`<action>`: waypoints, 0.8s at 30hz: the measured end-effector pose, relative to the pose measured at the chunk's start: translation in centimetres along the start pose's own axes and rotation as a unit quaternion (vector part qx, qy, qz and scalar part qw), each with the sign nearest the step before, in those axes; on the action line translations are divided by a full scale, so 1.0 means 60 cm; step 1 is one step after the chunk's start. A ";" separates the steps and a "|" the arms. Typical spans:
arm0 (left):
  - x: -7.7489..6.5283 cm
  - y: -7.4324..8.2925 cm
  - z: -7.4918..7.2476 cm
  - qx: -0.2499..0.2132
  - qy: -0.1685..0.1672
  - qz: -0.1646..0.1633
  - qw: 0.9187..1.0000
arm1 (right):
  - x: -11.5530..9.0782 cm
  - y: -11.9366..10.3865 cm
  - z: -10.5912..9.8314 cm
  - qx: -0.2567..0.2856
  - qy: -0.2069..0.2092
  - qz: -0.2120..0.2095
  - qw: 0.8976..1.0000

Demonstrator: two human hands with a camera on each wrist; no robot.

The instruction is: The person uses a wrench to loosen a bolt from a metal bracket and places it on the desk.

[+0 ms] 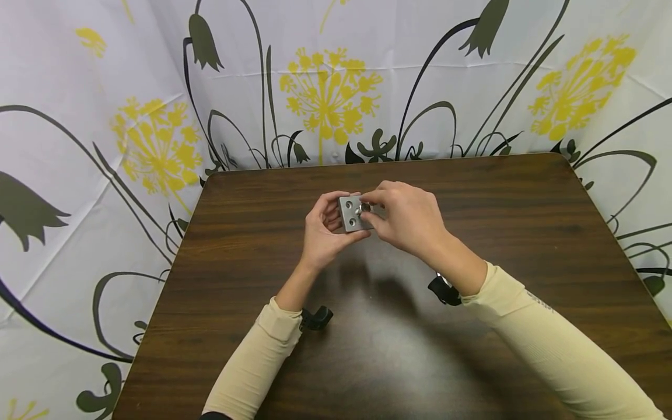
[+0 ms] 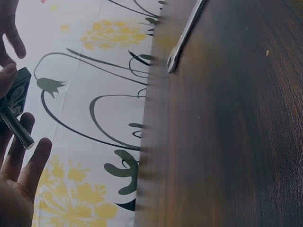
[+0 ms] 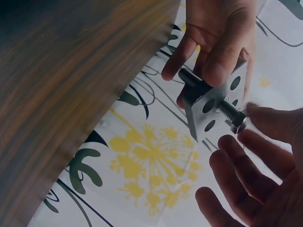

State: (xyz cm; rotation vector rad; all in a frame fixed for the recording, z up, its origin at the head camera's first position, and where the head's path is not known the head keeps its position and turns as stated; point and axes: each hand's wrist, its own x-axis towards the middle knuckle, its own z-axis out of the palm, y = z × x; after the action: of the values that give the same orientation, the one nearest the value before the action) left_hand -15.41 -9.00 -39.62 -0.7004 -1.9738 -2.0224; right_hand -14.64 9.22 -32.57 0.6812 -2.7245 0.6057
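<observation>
My left hand point(image 1: 328, 230) grips a grey metal block point(image 1: 347, 220) by its edges, well above the table. Several round holes show in the block's face. With thumb and fingertips, my right hand point(image 1: 412, 216) pinches the head of a bolt point(image 3: 232, 112) that stands out from that face. In the right wrist view, threads show between the bolt's head and the block, and a threaded end point(image 3: 190, 76) juts from the opposite side. The left wrist view also shows a threaded shank point(image 2: 18, 130) poking out past the fingers of the left hand point(image 2: 19, 189).
A metal wrench point(image 2: 184, 38) lies on the table in the left wrist view. The dark wood-grain table point(image 1: 262, 233) extends beneath both arms. Behind it hangs a white curtain point(image 1: 420, 76) with yellow and grey flowers. Dark camera mounts point(image 1: 317, 318) sit at both wrists.
</observation>
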 end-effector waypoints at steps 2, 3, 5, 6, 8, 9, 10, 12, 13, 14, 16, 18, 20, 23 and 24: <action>0.000 0.001 -0.001 -0.001 0.001 0.001 1.000 | 0.001 0.000 0.001 0.003 0.005 0.015 1.000; 0.000 0.001 -0.001 -0.001 0.001 0.002 1.000 | 0.002 0.000 0.002 0.007 0.006 0.021 1.000; 0.000 0.001 -0.002 -0.001 0.002 0.000 1.000 | 0.003 0.000 0.003 0.012 0.005 0.025 1.000; 0.000 0.002 -0.002 0.000 0.002 -0.001 1.000 | 0.003 0.000 0.004 0.013 0.002 0.023 1.000; -0.001 0.001 -0.002 0.001 0.003 -0.004 1.000 | 0.003 -0.001 0.004 0.013 -0.007 0.013 1.000; -0.001 0.001 -0.002 0.002 0.002 -0.005 1.000 | 0.003 -0.001 0.004 0.012 -0.010 0.008 1.000; -0.001 0.001 -0.003 0.002 0.002 -0.006 1.000 | 0.003 -0.001 0.003 0.010 -0.013 0.002 1.000; -0.001 0.001 -0.003 0.001 0.000 -0.005 1.000 | 0.003 -0.001 0.002 0.007 -0.016 -0.005 1.000; -0.001 0.000 -0.003 0.000 0.001 -0.004 1.000 | 0.003 -0.001 0.002 0.007 -0.016 -0.007 1.000; -0.001 0.000 -0.003 -0.001 0.001 -0.003 1.000 | 0.004 -0.002 0.002 0.008 -0.015 -0.007 1.000; -0.001 0.000 -0.004 -0.002 0.001 0.000 1.000 | 0.006 -0.002 0.003 0.013 -0.011 -0.002 1.000; -0.001 0.000 -0.004 -0.002 0.002 0.003 1.000 | 0.008 -0.002 0.005 0.017 -0.008 0.006 1.000; -0.002 0.000 -0.004 -0.003 0.002 0.002 1.000 | 0.009 -0.001 0.007 0.021 -0.008 0.009 1.000; -0.003 0.000 -0.004 -0.003 0.001 -0.004 1.000 | 0.007 0.001 0.007 0.019 -0.015 0.000 1.000; -0.003 -0.001 -0.004 -0.002 0.001 -0.006 1.000 | 0.007 0.001 0.007 0.017 -0.017 -0.005 1.000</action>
State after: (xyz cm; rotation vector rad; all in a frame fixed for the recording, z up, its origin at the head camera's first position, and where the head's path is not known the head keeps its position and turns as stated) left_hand -15.34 -9.27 -39.76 -0.6897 -1.9784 -2.0342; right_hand -15.07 8.92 -32.81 0.7201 -2.7460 0.6457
